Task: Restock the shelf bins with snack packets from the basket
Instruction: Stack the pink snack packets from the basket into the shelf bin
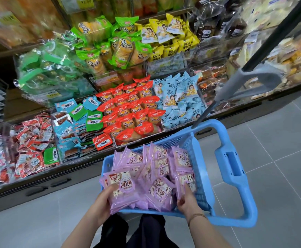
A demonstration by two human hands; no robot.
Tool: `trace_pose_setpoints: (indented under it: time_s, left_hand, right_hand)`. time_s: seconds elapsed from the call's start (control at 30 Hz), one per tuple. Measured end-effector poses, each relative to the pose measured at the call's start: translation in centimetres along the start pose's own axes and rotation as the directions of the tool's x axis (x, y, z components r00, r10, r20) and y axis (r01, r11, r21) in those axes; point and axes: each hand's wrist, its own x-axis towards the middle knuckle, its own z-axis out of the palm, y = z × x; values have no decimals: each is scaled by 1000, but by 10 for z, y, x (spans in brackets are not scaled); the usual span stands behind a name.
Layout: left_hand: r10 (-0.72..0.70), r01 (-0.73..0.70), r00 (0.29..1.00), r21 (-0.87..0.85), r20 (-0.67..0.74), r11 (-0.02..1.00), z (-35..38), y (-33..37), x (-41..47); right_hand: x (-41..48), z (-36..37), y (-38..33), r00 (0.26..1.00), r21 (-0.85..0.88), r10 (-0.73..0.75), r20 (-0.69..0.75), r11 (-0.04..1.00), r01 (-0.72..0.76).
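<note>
A blue plastic basket (205, 178) stands on the floor in front of me, heaped with purple snack packets (159, 167). My left hand (102, 199) grips a stack of purple packets (118, 187) at the basket's near left corner. My right hand (186, 200) holds more purple packets (185, 178) upright at the basket's near right side. Clear shelf bins rise behind the basket, one full of red packets (130, 108), one of pale blue packets (178, 97).
The basket's long grey and black pull handle (244, 77) slants up to the right across the shelves. Other bins hold green (117, 51), yellow (165, 36) and small red-and-white packets (31, 140). Grey tiled floor (280, 140) spreads on the right. My dark trouser legs (131, 231) are below.
</note>
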Motion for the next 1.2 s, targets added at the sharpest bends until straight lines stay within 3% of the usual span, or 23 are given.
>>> trace_pose_setpoints:
  time_s: [0.2,0.37,0.53,0.7,0.9,1.0,1.2]
  left_hand:
    - [17,-17,1000,-64,-1,998,-20,16,-14]
    - [61,-66,997,-111,-48,992,-65,35,-35]
    - [125,-137,986,-105,-113,985,-150,54,-64]
    - [173,-187,975,-98,-142,977,-256,84,-106]
    - [215,-241,964,-175,-154,955,-341,125,-153]
    - [249,-279,956,-221,-152,935,-363,151,-163]
    - [295,-328,942,-244,-161,913,-385,206,-158]
  right_hand:
    - [-23,-10,5,988,64,-104,117,993,97]
    - [-45,1,33,970,-154,-222,97,960,235]
    - [-78,44,99,865,-317,-485,129,806,500]
    - [-109,102,176,770,-392,-589,244,667,634]
    - [-150,171,249,750,-386,-570,337,643,662]
    - [-170,210,265,786,-363,-507,353,700,615]
    - [-194,283,274,765,-293,-438,473,741,605]
